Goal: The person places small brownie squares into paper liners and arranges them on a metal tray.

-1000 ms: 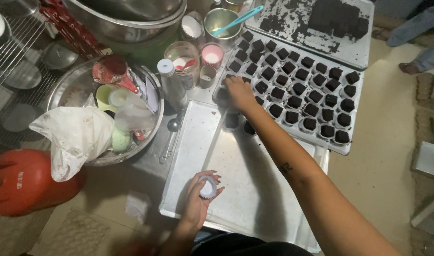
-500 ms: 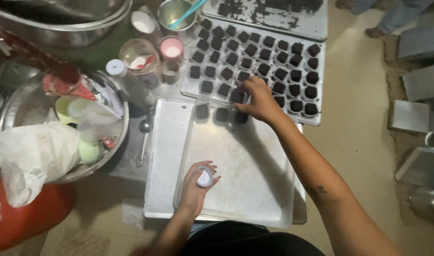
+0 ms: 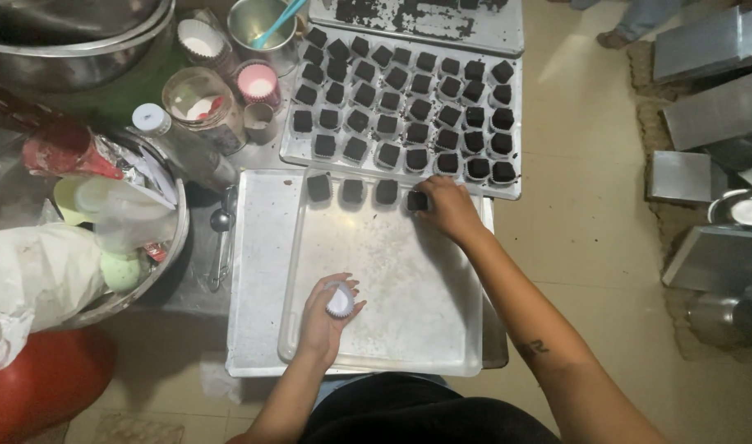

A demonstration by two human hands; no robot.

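The right hand (image 3: 448, 207) has its fingers (image 3: 426, 200) closed on a dark brownie square (image 3: 416, 200) at the far edge of the near tray (image 3: 392, 329); half a second ago that hand was up on the filled tray (image 3: 310, 156) beyond, so it has come back with a piece. The square sits flat, its sides square to the tray rim, last in a row running leftward from the fingers: three more squares (image 3: 352, 191) lie there, spaced apart. The left hand (image 3: 328, 316) stays low over the tray's near half, fingers curled round a small stack of white paper cups (image 3: 340, 299), open mouth tipped up. Left of both hands, off the trays, a spoon (image 3: 221, 238) lies on the surface beside a metal bowl (image 3: 175, 247) heaped with plastic containers and wrappers.
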